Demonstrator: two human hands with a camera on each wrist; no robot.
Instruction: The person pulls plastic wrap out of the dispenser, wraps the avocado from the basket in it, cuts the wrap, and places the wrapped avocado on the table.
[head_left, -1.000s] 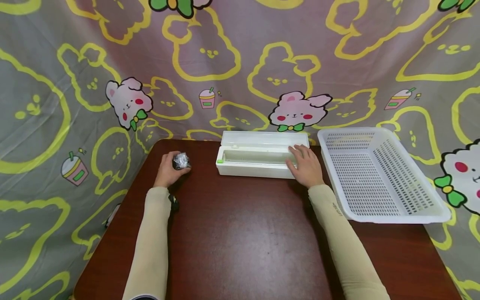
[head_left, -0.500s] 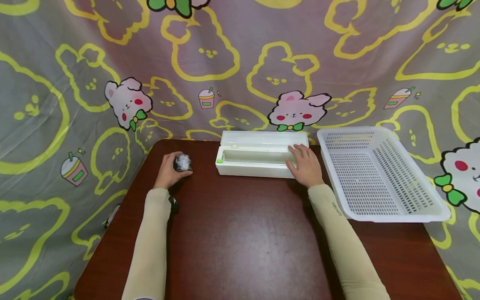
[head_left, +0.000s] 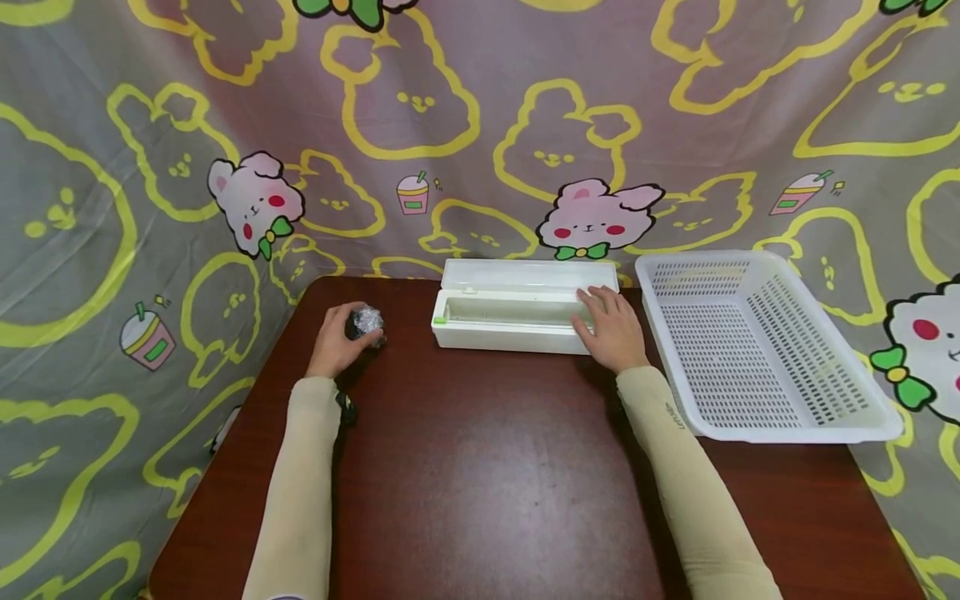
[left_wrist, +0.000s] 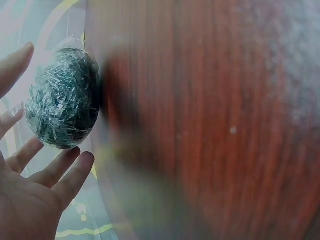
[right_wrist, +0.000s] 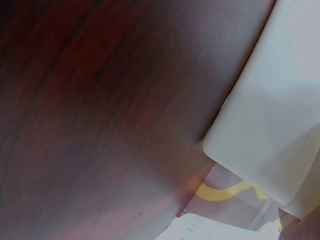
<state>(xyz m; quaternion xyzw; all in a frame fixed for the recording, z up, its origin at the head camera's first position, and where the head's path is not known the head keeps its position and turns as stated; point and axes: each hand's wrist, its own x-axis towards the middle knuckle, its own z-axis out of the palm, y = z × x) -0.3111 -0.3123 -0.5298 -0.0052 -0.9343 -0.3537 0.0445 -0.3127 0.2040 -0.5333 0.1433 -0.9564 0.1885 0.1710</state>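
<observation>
A dark round ball wrapped in crinkled clear film (head_left: pixel 367 323) sits at the table's far left, close-up in the left wrist view. My left hand (head_left: pixel 333 340) holds it between thumb and fingers; in that view the fingers (left_wrist: pixel 72 182) are spread around its side and underside. A long white box (head_left: pixel 510 336), like a cling film dispenser, stands at the back with its lid (head_left: pixel 525 275) raised and a green piece at its left end. My right hand (head_left: pixel 613 329) rests on the box's right end, fingers fairly straight. Only a bit of that hand shows in the right wrist view.
To the right of the box stands a white perforated plastic basket (head_left: pixel 738 358). Behind the dark red-brown table (head_left: pixel 487 483) hangs a patterned cloth (head_left: pixel 420 75) that also covers the left side.
The wrapped ball has turned slightly and shifted a little to the right in my left hand, and the thumb has moved against it. My right hand stays on the box.
</observation>
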